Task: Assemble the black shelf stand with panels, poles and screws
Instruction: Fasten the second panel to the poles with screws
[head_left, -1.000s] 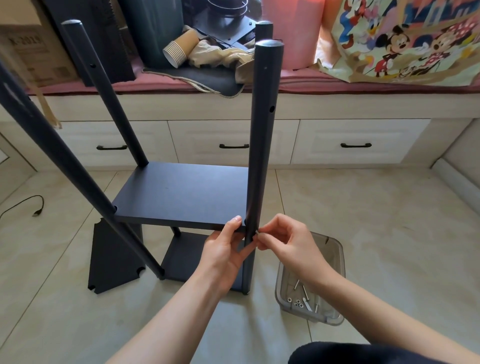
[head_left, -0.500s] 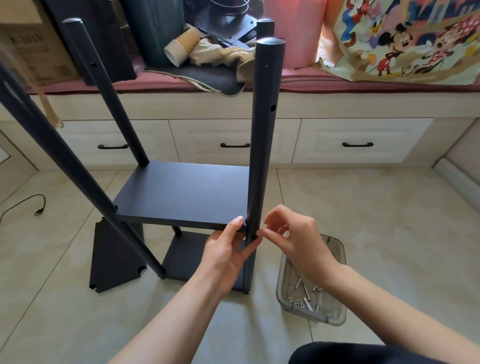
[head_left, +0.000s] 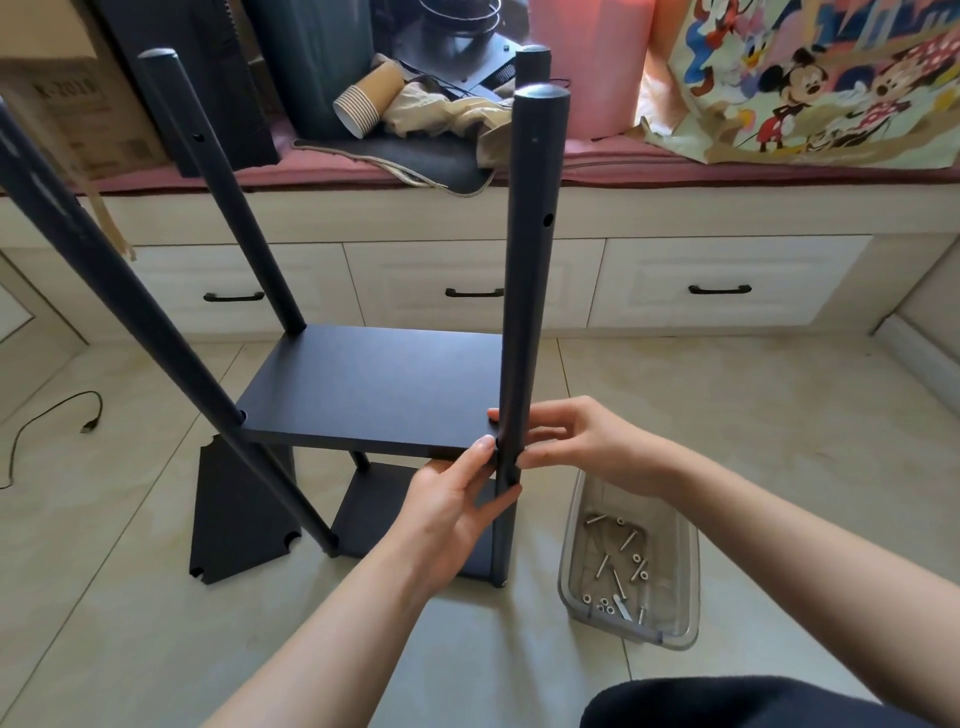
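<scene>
Four poles rise from the stand on the floor, and I see one view only, from the head camera. My left hand (head_left: 457, 499) cups the near-right pole (head_left: 524, 322) where the middle panel (head_left: 374, 389) meets it, thumb and fingers curled round the joint, I judge to keep the hole lined up. My right hand (head_left: 576, 441) is at the pole from the other side, fingertips pressed to it; whether they pinch a screw I cannot tell. The tub (head_left: 670, 582) of screws sits just beside, within reach. A spare panel (head_left: 234, 509) lies left.
</scene>
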